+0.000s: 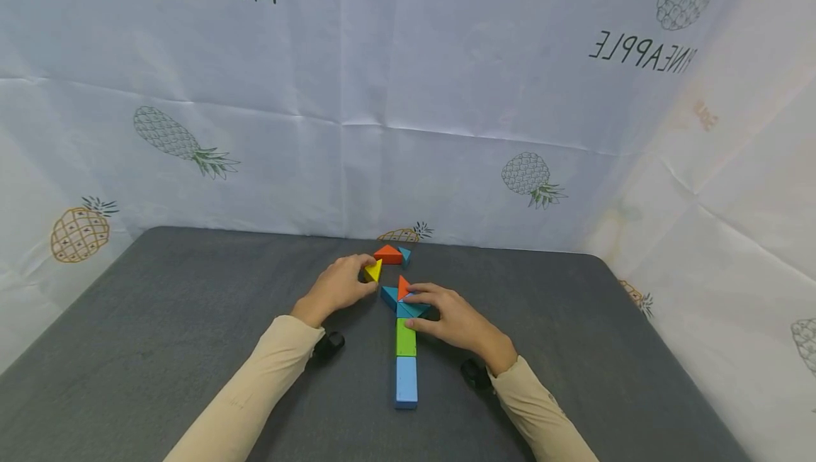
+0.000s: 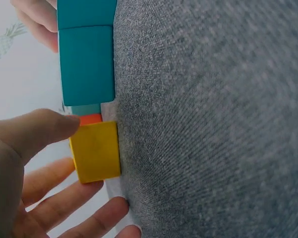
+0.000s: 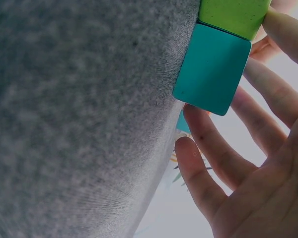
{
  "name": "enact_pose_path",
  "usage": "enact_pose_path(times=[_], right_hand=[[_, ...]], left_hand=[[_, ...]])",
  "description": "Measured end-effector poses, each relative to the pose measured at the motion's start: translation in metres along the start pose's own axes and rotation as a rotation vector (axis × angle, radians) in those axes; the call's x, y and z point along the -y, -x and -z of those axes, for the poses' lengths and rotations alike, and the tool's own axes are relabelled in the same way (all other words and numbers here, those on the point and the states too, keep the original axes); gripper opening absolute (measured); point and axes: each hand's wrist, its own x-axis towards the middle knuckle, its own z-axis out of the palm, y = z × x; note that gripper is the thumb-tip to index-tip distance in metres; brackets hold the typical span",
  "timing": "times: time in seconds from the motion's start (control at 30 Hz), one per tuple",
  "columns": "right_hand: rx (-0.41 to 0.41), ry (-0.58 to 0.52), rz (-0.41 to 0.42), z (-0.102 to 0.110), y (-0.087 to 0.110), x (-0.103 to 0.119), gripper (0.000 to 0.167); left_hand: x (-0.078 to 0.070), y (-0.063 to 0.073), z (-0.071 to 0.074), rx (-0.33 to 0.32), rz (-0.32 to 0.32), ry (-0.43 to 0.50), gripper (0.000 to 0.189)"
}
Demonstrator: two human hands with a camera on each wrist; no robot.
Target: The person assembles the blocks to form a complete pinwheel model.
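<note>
My left hand (image 1: 341, 283) pinches a yellow triangular block (image 1: 374, 271) between thumb and fingers, its square side facing the camera in the left wrist view. My right hand (image 1: 455, 317) rests around the arrangement's right side, fingers loosely spread. Its index fingertip is at a small red triangular block (image 1: 403, 288), and its thumb touches the green block (image 1: 406, 338). Between them lies a teal triangular block (image 3: 213, 69), partly covered. Another teal triangular block (image 1: 389, 296) points out to the left. A light blue block (image 1: 406, 382) forms the near end of the row.
Beyond the hands lie a red triangular block (image 1: 387, 255) and a small teal triangular block (image 1: 404, 255), side by side. The dark grey table (image 1: 159, 320) meets a white pineapple-print cloth (image 1: 433, 58) at the back and sides.
</note>
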Motion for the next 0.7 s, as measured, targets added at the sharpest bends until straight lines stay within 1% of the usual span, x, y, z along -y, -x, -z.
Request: enact_pose_path(times=[0.23, 0.43, 0.7], right_hand=[[0.000, 0.001, 0.000, 0.0004, 0.0005, 0.0005, 0.047], [0.003, -0.005, 0.002, 0.0010, 0.0007, 0.0005, 0.047], [0.005, -0.007, 0.000, 0.0006, 0.0002, 0.0010, 0.046]], left_hand=[[-0.0022, 0.0007, -0.0007, -0.010, 0.000, -0.018, 0.048], [-0.0046, 0.0017, 0.0006, 0.005, 0.019, -0.030, 0.048], [-0.0034, 0.0024, 0.0002, 0.011, 0.029, -0.020, 0.047]])
